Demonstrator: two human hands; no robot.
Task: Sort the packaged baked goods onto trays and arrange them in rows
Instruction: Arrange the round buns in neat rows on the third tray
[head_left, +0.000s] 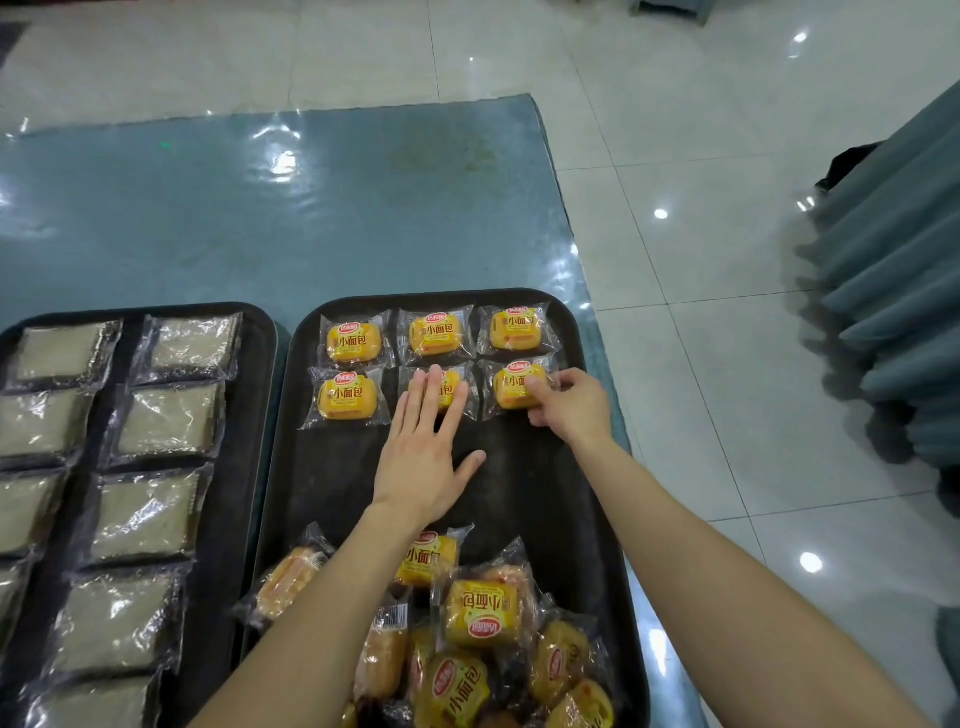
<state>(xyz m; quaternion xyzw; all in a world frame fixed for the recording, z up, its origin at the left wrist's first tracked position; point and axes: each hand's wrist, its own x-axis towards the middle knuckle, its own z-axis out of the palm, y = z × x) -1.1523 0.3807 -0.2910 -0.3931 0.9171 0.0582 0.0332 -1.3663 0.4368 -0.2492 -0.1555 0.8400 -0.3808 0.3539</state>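
Observation:
Two black trays lie side by side on a blue table. On the right tray (332, 483) yellow bread packs stand in two rows of three at the far end. My left hand (423, 452) lies flat, fingers spread, its fingertips resting on the middle pack of the second row (451, 388). My right hand (569, 402) pinches the right pack of that row (511, 387) at its right edge. A loose pile of yellow packs (467, 639) fills the tray's near end. The left tray (228, 519) holds pale clear-wrapped cakes (148, 514) in columns.
The blue table (291, 208) has a shiny plastic cover and stretches beyond the trays. Its right edge runs close to the right tray, with white floor tiles (701, 338) past it. A grey-blue pleated cloth (904, 312) hangs at the far right.

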